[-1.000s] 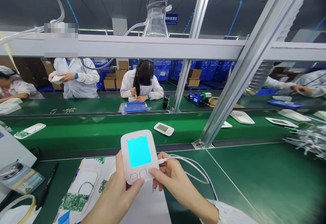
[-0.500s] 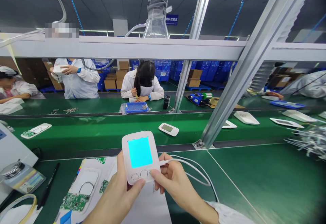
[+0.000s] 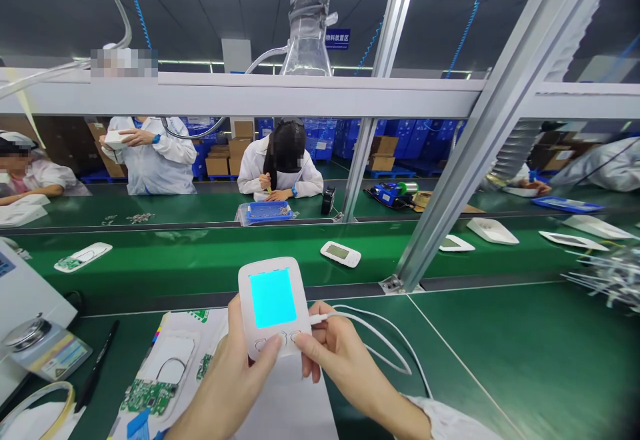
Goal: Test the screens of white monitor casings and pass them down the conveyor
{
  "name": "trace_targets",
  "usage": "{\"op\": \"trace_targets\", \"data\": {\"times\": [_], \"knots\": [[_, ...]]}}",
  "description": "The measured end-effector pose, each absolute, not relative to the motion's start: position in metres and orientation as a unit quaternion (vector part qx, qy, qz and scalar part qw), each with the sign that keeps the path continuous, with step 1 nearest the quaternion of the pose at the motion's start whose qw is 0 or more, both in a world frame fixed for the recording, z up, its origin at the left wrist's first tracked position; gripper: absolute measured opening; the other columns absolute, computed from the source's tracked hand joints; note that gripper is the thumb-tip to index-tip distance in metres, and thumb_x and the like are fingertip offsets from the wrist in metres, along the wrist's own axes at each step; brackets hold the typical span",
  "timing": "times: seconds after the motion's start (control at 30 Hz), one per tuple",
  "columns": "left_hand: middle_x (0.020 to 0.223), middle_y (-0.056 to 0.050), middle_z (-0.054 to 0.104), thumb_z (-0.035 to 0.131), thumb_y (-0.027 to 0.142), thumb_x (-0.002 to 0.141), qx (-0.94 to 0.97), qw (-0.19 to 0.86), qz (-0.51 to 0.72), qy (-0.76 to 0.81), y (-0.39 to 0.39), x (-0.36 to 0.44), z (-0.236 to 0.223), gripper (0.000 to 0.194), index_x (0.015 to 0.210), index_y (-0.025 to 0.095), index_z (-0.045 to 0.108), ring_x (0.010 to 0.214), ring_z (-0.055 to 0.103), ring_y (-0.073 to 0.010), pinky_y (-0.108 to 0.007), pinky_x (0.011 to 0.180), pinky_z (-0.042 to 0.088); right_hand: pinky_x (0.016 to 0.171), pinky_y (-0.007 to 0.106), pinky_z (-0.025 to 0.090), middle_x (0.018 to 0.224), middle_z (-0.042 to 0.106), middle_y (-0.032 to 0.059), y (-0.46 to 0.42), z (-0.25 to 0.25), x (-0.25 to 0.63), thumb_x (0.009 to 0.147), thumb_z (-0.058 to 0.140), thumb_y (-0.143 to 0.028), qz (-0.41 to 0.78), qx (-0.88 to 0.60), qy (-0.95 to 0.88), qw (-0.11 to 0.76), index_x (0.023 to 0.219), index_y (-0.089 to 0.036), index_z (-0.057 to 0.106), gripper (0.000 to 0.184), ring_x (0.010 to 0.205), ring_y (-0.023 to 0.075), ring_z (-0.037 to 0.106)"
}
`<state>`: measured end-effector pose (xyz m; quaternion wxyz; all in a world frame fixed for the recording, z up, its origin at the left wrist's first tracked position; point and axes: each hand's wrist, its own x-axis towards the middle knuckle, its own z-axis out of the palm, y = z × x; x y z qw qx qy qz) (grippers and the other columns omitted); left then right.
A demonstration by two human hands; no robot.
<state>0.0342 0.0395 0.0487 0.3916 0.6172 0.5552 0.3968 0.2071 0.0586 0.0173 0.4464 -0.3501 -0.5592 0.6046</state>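
My left hand (image 3: 243,370) grips the white three-button display unit (image 3: 275,313) above the desk (image 3: 500,347), my right hand (image 3: 343,347) holding its lower right corner beside the plugged-in cable (image 3: 319,319); likely light, rigid and slick, it's best held by the edges, sparing the screen (image 3: 273,293).

The device (image 3: 273,297) looks smooth matt plastic, the post (image 3: 453,180) dull metal

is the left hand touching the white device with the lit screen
Touching: the head view shows the left hand gripping the white device by its side, thumb on its front.
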Motion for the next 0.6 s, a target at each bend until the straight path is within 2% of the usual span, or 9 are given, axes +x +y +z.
{"op": "trace_targets", "data": {"times": [0.23, 0.37, 0.6], "knots": [[0.095, -0.004, 0.069, 0.051, 0.047, 0.086, 0.612, 0.380, 0.393, 0.572, 0.0362, 0.0353, 0.0511, 0.049, 0.126, 0.027, 0.031, 0.079, 0.063, -0.0253, -0.034, 0.068, 0.043, 0.045, 0.020, 0.043, 0.058, 0.054, -0.0035, 0.0600, 0.0133, 0.2091, 0.089, 0.062, -0.057, 0.593, -0.330, -0.575, 0.457, 0.087, -0.018, 0.049, 0.042, 0.052, 0.0124, 0.055], [0.100, -0.004, 0.069, 0.052, 0.046, 0.086, 0.613, 0.388, 0.400, 0.561, 0.0356, 0.0352, 0.0510, 0.049, 0.126, 0.027, 0.031, 0.085, 0.063, -0.0257, -0.035, 0.072, 0.044, 0.045, 0.020, 0.043, 0.059, 0.054, -0.0034, 0.0590, 0.0157, 0.2097, 0.088, 0.062, -0.057, 0.589, -0.334, -0.576, 0.459, 0.087, -0.018, 0.049, 0.042, 0.052, 0.0123, 0.056], [0.098, -0.005, 0.072, 0.054, 0.048, 0.085, 0.612, 0.388, 0.389, 0.569, 0.0366, 0.0336, 0.0477, 0.052, 0.126, 0.027, 0.031, 0.084, 0.066, -0.0288, -0.037, 0.073, 0.045, 0.045, 0.019, 0.043, 0.058, 0.053, -0.0043, 0.0593, 0.0169, 0.2100, 0.088, 0.063, -0.057, 0.601, -0.330, -0.566, 0.458, 0.086, -0.018, 0.049, 0.042, 0.052, 0.0118, 0.056]]}}
